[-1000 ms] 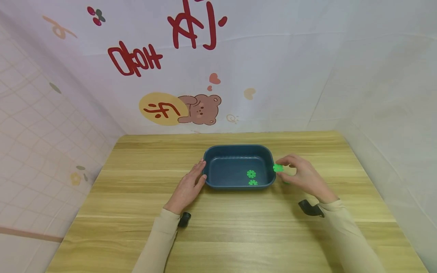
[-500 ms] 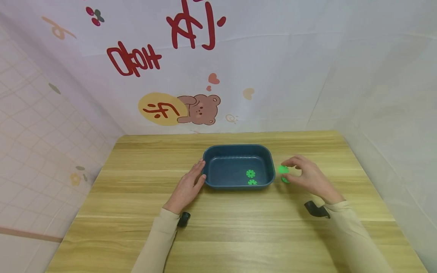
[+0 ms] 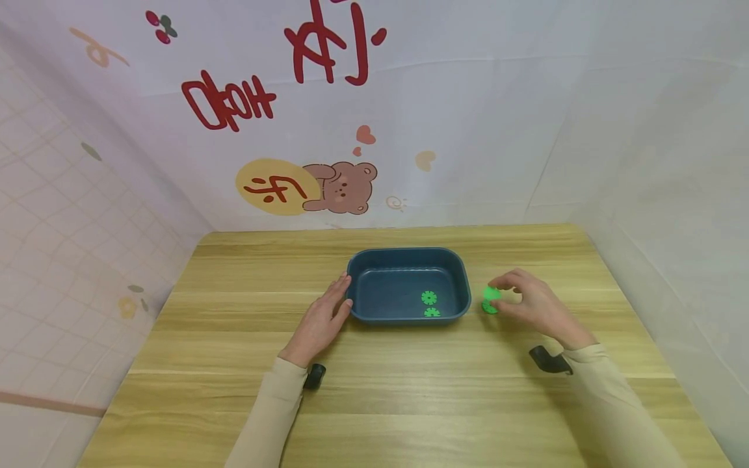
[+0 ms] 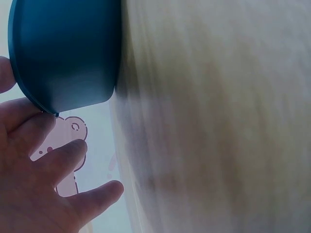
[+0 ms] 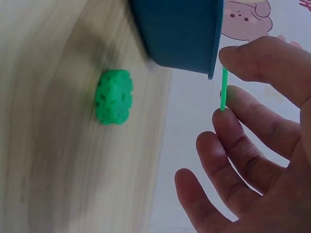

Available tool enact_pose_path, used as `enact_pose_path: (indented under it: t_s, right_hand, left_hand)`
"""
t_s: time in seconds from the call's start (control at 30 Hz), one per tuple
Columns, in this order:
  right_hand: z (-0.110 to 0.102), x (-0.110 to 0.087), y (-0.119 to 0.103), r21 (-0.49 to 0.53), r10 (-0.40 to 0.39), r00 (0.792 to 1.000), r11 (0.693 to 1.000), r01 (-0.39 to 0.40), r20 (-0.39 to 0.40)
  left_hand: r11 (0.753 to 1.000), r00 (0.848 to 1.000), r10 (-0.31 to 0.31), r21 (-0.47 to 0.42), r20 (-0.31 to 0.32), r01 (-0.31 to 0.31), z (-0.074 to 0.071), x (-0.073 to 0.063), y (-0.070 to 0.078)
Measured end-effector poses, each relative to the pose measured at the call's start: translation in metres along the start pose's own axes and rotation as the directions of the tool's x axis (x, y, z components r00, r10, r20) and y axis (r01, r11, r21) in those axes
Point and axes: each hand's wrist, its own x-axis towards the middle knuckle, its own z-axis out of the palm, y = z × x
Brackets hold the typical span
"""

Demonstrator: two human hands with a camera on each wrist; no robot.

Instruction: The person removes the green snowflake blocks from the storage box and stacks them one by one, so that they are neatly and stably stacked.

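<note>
A dark blue rectangular box [image 3: 380,296] sits on the table. Inside it, toward the right front, lie two green notched discs [image 3: 429,298]. My left hand [image 3: 316,325] touches the box's left rim with fairly straight fingers. Right of the box, my right hand [image 3: 535,309] pinches a green snowflake disc [image 5: 224,90] between thumb and fingertips; it appears edge-on in the right wrist view. Below that hand, a small stack of green notched discs [image 5: 114,97] rests on the table, partly covered by the held disc in the head view.
The wood-grain table [image 3: 374,403] meets a white printed cloth [image 3: 468,130] at the back. More cloth hangs at the left and right sides. Black wrist mounts [image 3: 550,361] sit under both forearms.
My right hand has drawn back to the right from the box's right rim, still pinching the disc, and the stack shows more. The left hand stays at the box.
</note>
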Motion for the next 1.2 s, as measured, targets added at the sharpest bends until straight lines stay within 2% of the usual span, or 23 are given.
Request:
enact_pose_path:
  t_s: [0.23,0.57,1.2]
  right_hand:
    - [-0.002,-0.002,0.003,-0.005,0.008,1.000,1.000,-0.008,0.001]
    - [-0.002,-0.001,0.009,-0.014,0.027,0.998,1.000,-0.026,0.061]
    - [0.004,0.002,0.019,-0.008,0.035,0.993,0.999,-0.034,0.116]
  left_hand:
    - [1.000,1.000,0.006,-0.009,-0.005,-0.006,0.000,0.000,0.000]
    - [1.000,1.000,-0.015,-0.009,0.009,0.015,0.001,0.000,-0.001]
    - [1.000,1.000,-0.020,-0.010,0.009,0.020,0.001,0.001,-0.002]
